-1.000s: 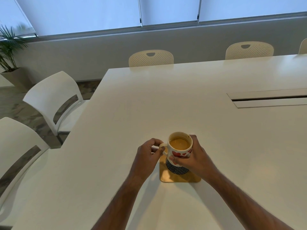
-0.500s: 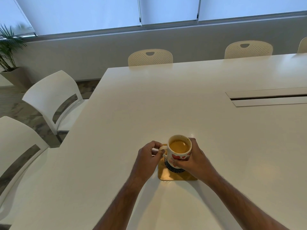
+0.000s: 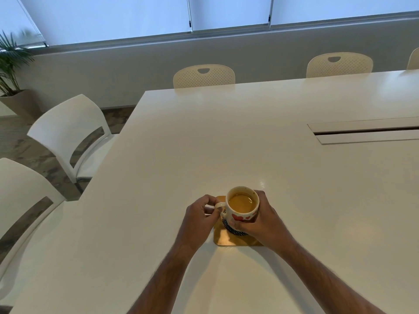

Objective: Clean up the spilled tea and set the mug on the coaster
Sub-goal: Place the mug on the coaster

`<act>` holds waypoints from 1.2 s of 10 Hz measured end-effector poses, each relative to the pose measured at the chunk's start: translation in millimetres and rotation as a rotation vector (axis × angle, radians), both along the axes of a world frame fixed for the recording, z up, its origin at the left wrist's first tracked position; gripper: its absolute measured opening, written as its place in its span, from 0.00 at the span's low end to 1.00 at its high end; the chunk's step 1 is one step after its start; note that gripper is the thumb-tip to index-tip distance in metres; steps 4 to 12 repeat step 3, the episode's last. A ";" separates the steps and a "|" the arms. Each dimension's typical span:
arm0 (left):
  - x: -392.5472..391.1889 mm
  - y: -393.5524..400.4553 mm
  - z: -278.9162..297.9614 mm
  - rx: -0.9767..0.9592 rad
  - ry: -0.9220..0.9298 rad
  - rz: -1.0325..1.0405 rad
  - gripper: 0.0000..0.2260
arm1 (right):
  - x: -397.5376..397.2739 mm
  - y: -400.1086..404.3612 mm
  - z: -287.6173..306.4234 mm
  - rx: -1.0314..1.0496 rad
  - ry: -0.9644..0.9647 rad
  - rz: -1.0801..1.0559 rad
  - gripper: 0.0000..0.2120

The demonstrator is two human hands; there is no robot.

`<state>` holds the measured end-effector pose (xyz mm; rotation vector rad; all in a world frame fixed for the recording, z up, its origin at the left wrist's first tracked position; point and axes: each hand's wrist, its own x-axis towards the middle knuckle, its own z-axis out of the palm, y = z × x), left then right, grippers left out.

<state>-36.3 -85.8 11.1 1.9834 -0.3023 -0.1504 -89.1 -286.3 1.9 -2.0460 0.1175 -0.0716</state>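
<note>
A long white worktop (image 3: 249, 137) carries a recessed cable slot (image 3: 367, 132) at the far right. 2 white plastic chairs (image 3: 70, 134) stand along the left edge, 2 cream perforated chairs (image 3: 204, 77) along the far edge, and a potted palm (image 3: 11, 71) stands in the left corner.

The square tan coaster (image 3: 229, 240) is mostly covered, and whether the mug's base touches it is hidden.

The white ceramic mug with red hearts (image 3: 242, 208) stands upright over the coaster, full of tea, handle pointing left. The left hand (image 3: 200, 219) pinches the handle; the right hand (image 3: 260, 219) wraps the body.
</note>
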 end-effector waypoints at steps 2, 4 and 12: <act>2.1 8.6 -2.7 -0.055 0.048 -0.062 0.05 | -6.4 -12.7 -4.9 0.097 0.014 0.054 0.42; 7.4 16.6 1.9 -0.097 0.071 -0.128 0.11 | -8.3 -30.3 -2.3 0.190 -0.029 0.036 0.36; 7.4 16.6 1.9 -0.097 0.071 -0.128 0.11 | -8.3 -30.3 -2.3 0.190 -0.029 0.036 0.36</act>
